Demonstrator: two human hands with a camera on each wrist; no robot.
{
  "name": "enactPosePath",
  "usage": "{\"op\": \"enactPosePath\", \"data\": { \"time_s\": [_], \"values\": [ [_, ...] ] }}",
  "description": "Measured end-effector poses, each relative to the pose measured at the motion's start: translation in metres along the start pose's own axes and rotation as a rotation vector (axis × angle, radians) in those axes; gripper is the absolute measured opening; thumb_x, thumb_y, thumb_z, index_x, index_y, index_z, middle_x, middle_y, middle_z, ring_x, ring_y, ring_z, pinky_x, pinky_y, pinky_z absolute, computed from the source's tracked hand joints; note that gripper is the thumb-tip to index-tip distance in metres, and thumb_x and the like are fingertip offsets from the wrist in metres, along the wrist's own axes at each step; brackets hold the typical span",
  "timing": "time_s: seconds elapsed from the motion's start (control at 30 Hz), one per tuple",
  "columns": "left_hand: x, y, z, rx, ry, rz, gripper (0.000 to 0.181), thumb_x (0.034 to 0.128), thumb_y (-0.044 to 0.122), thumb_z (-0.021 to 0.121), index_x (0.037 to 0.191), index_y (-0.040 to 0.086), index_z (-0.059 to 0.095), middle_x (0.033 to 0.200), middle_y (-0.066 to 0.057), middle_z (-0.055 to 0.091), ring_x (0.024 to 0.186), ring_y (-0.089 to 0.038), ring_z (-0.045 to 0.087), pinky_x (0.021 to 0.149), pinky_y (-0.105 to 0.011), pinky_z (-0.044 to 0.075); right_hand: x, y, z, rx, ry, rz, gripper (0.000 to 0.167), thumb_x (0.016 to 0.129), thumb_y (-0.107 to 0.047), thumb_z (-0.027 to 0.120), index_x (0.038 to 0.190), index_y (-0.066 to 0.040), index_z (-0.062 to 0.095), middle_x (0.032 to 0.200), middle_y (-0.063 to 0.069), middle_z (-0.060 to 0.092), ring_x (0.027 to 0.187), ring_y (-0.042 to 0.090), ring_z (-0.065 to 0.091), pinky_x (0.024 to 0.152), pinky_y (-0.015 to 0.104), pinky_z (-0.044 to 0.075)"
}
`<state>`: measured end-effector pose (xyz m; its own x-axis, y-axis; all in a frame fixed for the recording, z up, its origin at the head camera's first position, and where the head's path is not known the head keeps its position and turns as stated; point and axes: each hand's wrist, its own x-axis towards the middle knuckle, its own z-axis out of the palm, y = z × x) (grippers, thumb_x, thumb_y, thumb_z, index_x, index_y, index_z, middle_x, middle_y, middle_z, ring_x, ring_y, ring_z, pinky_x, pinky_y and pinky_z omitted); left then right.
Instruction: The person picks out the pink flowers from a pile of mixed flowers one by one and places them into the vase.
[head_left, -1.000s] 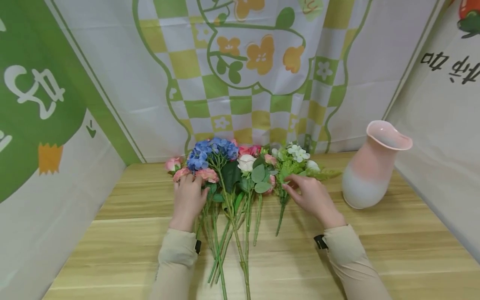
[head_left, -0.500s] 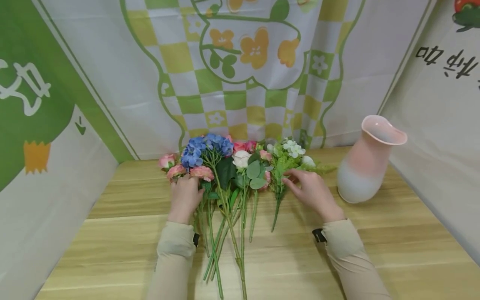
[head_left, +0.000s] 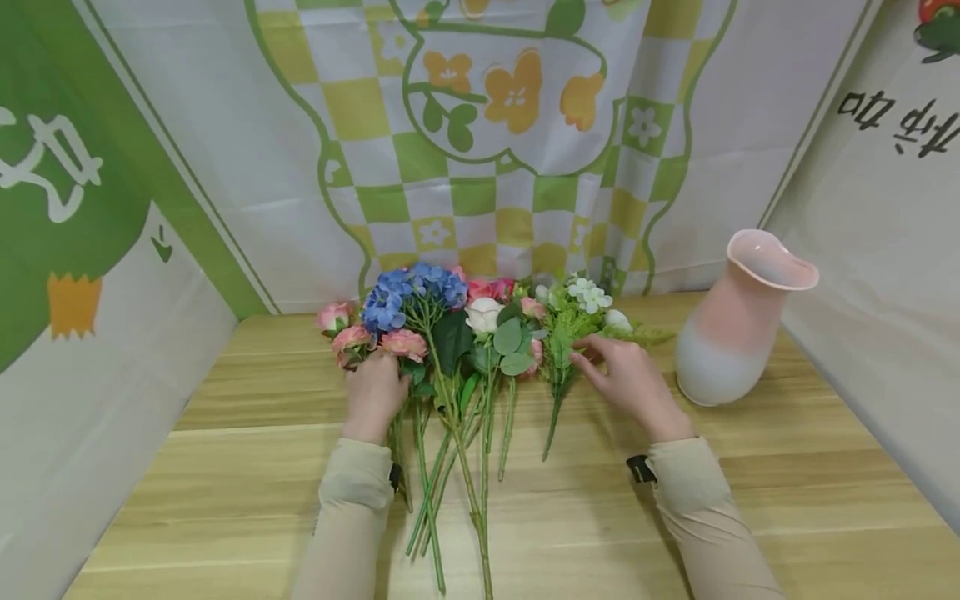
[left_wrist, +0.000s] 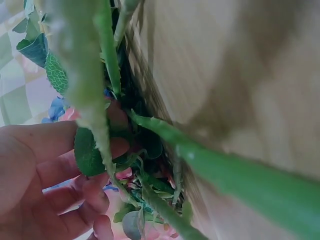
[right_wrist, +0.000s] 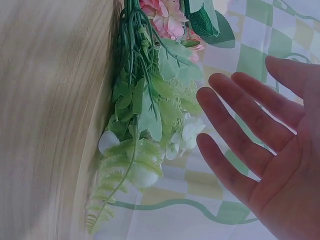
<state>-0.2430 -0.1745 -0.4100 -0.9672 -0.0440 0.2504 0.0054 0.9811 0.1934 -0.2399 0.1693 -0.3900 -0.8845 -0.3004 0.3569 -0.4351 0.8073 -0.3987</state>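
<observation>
My left hand (head_left: 375,392) is at the left of the flower bunch, fingers curled just under the pink flowers (head_left: 405,344). In the left wrist view, its thumb and forefinger pinch about a leafy stem (left_wrist: 102,145); leaves partly hide the fingertips. My right hand (head_left: 626,379) hovers beside the green sprig with white blossoms (head_left: 588,296), and in the right wrist view its fingers are spread, relaxed and apart from the fern leaves (right_wrist: 125,170). Between the hands lie a blue hydrangea (head_left: 416,292) and a white rose (head_left: 483,317), their long stems (head_left: 476,508) pointing towards me.
A pink-and-white vase (head_left: 731,333) with a wavy rim stands upright at the right. The wooden table (head_left: 585,525) meets a checked cloth backdrop (head_left: 495,200) behind the flowers. Cloth walls flank both sides.
The left hand's fingers have curled in further beneath the pink flowers, and a stem below it has shifted slightly left. My right hand keeps nearly the same place. The camera view has shifted a little.
</observation>
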Motion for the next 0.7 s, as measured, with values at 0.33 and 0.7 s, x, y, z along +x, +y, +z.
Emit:
{"op": "enactPosePath", "data": {
  "time_s": [0.33,0.7],
  "values": [
    [0.0054,-0.0026,-0.001,-0.066,-0.002,-0.024,0.03,0.083,0.024,0.072,0.062,0.01,0.054,0.067,-0.011,0.062,0.068,-0.033,0.064,0.063,-0.054,0.049,0.0029,-0.001,-0.001,0.004,-0.023,0.009,0.031,0.095,-0.032,0.058,0.116,-0.011,0.064,0.095,0.006,0.073,0.082,0.022,0.069,0.076,0.042,0.055],
    [0.0028,-0.0014,-0.003,-0.146,0.002,-0.059,0.044,0.0853,0.019,0.064,0.05,0.016,0.039,0.045,0.003,0.033,0.042,-0.015,0.034,0.043,-0.03,0.025,-0.0001,-0.0004,0.0002,0.001,-0.043,0.025,0.033,0.095,-0.033,0.057,0.118,-0.011,0.063,0.094,0.005,0.073,0.081,0.023,0.069,0.076,0.044,0.054]
  ]
}}
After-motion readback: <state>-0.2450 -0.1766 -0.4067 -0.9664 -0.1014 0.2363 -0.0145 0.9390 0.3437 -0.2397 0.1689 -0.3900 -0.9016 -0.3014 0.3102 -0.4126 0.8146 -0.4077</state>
